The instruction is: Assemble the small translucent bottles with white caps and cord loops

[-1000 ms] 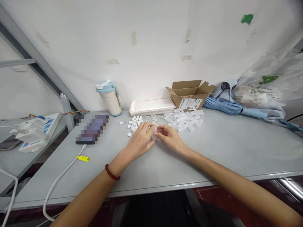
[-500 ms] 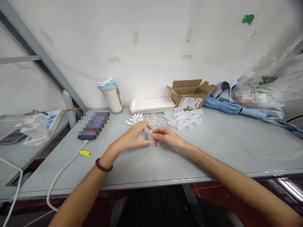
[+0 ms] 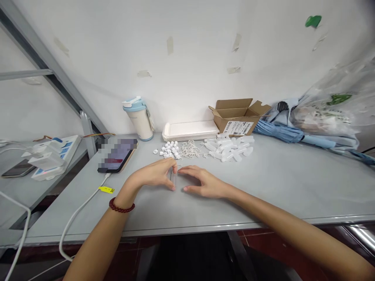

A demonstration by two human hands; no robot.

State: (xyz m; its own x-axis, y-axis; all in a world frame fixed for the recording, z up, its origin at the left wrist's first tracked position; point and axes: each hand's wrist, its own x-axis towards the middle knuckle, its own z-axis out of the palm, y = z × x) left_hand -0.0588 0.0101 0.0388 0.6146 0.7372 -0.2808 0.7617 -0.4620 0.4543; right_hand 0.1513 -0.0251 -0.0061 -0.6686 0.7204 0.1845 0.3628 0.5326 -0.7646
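Note:
My left hand (image 3: pixel 156 173) grips a small translucent plastic tube (image 3: pixel 174 178) by its ends, between thumb and fingertips, just above the grey table. To the right of it my right hand (image 3: pixel 206 183) is open, thumb and fingers apart, nothing between them and a small gap from the tube. Beyond my left hand lie several small white caps (image 3: pixel 170 148), with one apart at the left. A tangle of white strings (image 3: pixel 191 150) sits beside them. Farther right is a pile of translucent plastic pieces (image 3: pixel 230 147), like the one in my hand.
At the back stand a cream and blue cup (image 3: pixel 140 121), a stack of white trays (image 3: pixel 190 130) and an open cardboard box (image 3: pixel 237 117). A folded blue umbrella (image 3: pixel 281 130) lies right. A phone (image 3: pixel 118 156) with a white cable (image 3: pixel 77 212) lies left.
My right hand has let go of the plastic tube and opened, drawing slightly away and nearer the table's front. My left hand has moved left and a little nearer with the tube.

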